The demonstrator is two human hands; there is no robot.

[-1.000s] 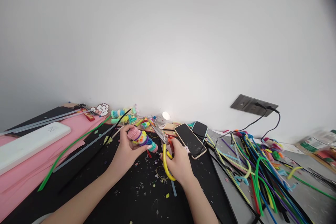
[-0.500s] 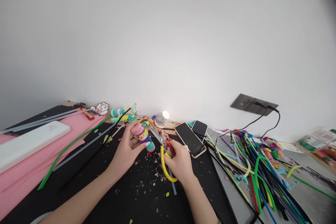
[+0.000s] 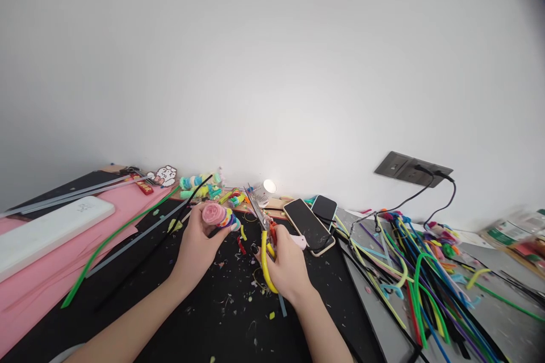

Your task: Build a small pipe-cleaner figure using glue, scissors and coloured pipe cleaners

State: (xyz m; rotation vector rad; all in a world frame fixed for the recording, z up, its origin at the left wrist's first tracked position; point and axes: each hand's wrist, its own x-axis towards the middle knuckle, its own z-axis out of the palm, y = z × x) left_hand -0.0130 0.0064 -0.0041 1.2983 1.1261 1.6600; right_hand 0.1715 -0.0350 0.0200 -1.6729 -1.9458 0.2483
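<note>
My left hand (image 3: 196, 247) grips a small figure of coiled fuzzy stems (image 3: 215, 214), banded in pink, yellow, purple and blue. Its round pink coiled end faces toward me, tipped up. In my right hand (image 3: 289, 264) is a pair of scissors (image 3: 259, 211), their metal blades pointing up and away, with a large yellow handle loop curving below the fingers. The blade tips look slightly parted and stand apart from the figure. Something pale pink (image 3: 299, 241) shows beside my right knuckles; its kind is unclear.
Behind the scissors stands a paper cup (image 3: 267, 191). Two phones (image 3: 310, 226) lie to the right, near a heap of coloured fuzzy stems (image 3: 430, 283). Pink sheets (image 3: 123, 218) and a white power bank (image 3: 55, 232) are at left. Scraps litter the black mat (image 3: 230, 323).
My left hand has drawn the figure left and turned its pink end toward me. The scissors have swung more upright, away from the figure, leaving a gap between them.
</note>
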